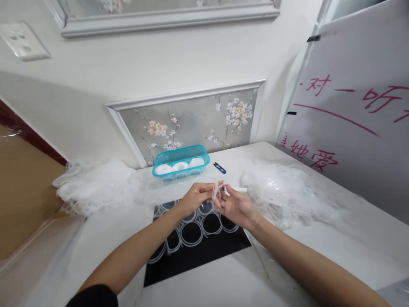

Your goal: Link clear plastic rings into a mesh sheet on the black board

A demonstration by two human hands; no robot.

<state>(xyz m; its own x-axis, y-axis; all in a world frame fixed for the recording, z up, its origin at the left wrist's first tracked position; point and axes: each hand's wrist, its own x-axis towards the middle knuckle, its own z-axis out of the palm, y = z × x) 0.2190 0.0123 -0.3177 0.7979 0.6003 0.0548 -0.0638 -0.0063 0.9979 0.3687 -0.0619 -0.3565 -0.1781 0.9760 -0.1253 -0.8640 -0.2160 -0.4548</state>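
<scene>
Both hands meet over the black mat [204,251]: left hand [194,199] and right hand [234,207] pinch a small clear plastic ring [215,190] between fingertips. More rings [191,232] lie on the mat below, with a teal tray [180,160] and blue snips [219,167] behind on the white table [319,251].
</scene>
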